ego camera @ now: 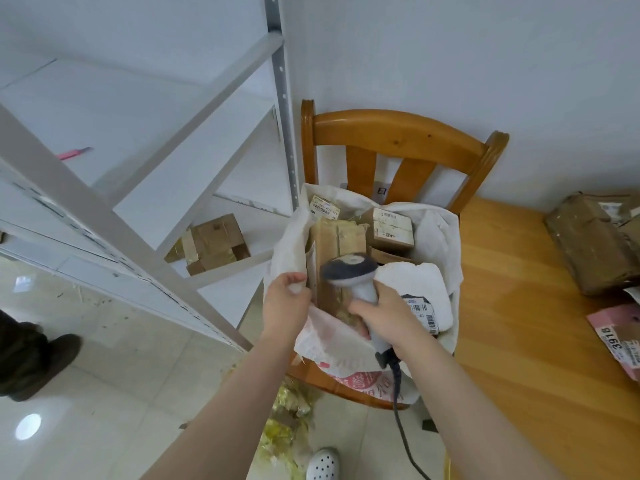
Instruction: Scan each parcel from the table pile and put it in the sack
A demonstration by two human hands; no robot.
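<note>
There's the white parcel [415,289] in the mouth of the sack [438,233], label up, just right of your right hand [384,317]. That hand is wrapped round the scanner [349,268]; whether it also pinches the parcel, can't tell. Your left hand [284,306] pinches the sack's left rim. The brown parcel [585,244] and pink parcel [616,337] wait on the table [519,289] to the right, nearer your right hand. The sack stands on a chair [398,133] by the wall

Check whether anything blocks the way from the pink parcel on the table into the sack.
Nothing stands on the table between the pink parcel and the sack. The left hand grips the rim; the right hand with the scanner sits over the mouth, already packed with boxes.
</note>
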